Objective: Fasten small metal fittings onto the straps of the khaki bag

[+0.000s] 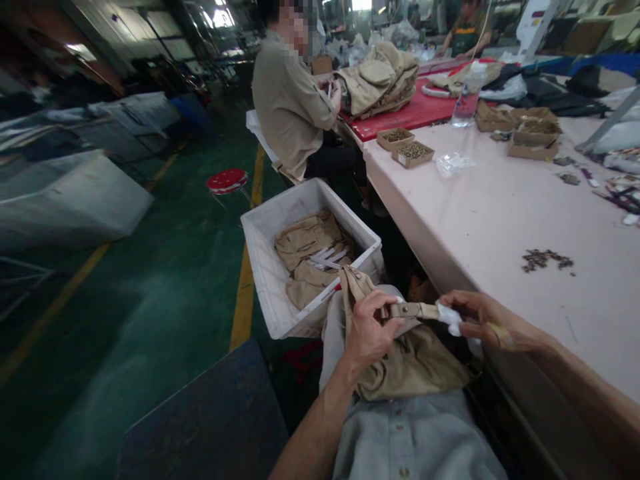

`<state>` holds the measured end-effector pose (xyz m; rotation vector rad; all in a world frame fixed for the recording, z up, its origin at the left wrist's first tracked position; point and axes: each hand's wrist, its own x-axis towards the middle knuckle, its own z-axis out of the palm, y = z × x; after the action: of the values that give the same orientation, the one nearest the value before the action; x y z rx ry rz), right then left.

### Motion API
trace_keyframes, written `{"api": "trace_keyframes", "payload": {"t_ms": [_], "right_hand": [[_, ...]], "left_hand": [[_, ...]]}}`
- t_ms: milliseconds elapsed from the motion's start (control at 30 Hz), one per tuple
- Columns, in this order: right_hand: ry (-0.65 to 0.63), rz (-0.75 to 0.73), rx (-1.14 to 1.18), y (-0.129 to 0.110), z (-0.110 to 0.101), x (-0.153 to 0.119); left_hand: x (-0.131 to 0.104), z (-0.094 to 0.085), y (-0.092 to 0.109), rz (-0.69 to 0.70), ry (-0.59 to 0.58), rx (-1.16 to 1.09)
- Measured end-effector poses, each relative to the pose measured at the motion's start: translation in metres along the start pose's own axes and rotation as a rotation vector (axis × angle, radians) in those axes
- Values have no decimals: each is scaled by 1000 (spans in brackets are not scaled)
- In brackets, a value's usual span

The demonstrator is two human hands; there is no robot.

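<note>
A tan strap (414,310) with a small metal stud is stretched between my two hands. My left hand (373,330) pinches its left end, thumb and fingers closed on it. At the other end, my right hand (483,319) grips the strap where white wrapping (450,318) covers it; a yellowish band circles one finger. Beneath the strap, a khaki fabric bag piece (420,367) rests on my lap, partly hidden by my left hand and forearm.
A white plastic crate (267,293) with khaki pieces stands ahead. The pale table (450,220) at right bears loose metal bits (547,260) and small boxes of studs (413,153). Beyond, a seated person (290,100) works beside a stacked khaki bag (380,80). A red stool (227,181) stands left.
</note>
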<state>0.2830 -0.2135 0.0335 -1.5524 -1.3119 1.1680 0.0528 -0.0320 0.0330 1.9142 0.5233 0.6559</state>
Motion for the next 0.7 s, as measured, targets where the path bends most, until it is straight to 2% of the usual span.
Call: {"api": "trace_keyframes", "payload": {"t_ms": [100, 267, 367, 467, 567, 700], "right_hand": [[32, -12, -39, 12, 5, 1], [85, -26, -28, 34, 21, 6], [125, -52, 47, 35, 26, 11], [145, -36, 83, 39, 23, 14], [132, 97, 27, 53, 23, 12], [242, 206, -31, 77, 34, 7]], "left_hand": [[5, -6, 1, 102, 62, 37], [20, -32, 12, 220, 278, 143], [29, -43, 15, 249, 279, 152], [31, -46, 9, 199, 317, 105], [29, -49, -5, 79, 463, -8], [26, -61, -21, -64, 675, -149]]}}
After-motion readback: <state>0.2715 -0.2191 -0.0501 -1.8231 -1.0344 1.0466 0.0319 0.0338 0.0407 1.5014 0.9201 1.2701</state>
